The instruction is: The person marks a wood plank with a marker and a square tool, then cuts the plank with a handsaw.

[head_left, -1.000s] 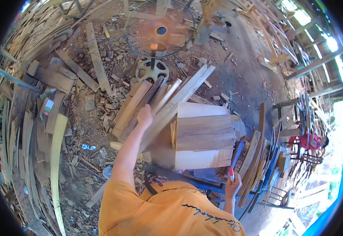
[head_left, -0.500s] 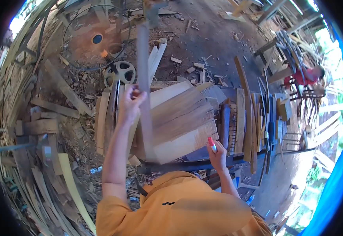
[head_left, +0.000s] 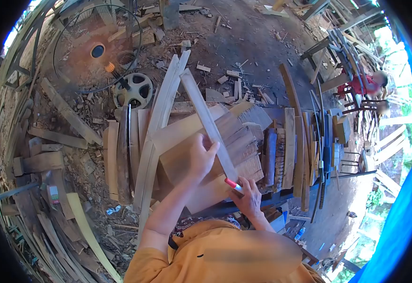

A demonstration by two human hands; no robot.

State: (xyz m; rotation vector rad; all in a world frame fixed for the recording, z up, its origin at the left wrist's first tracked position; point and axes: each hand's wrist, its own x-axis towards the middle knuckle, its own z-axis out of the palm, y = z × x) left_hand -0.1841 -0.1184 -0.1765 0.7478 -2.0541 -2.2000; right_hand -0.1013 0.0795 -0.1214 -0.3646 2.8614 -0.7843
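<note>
A narrow wooden strip (head_left: 208,123) slants over wide boards (head_left: 206,141) laid on the work surface. My left hand (head_left: 203,154) is closed around the strip near its middle, with the thumb on its right edge. At the strip's near end my right hand (head_left: 248,197) grips a white marker with a red cap (head_left: 233,184); whether these fingers also touch the strip is unclear. Another long, pale piece of wood (head_left: 156,127) lies left of the strip, across the boards' left side.
Further boards (head_left: 288,146) are lined up at the right of the work surface. A spoked wheel (head_left: 133,90) and wood scraps lie on the ground beyond. A person in red (head_left: 364,86) is at the far right. Lumber (head_left: 64,198) is piled on the left.
My left hand has moved right with the strip, which now slants. My right hand has come left with the marker to the strip's near end. The long pale piece now shows across the boards' left side.
</note>
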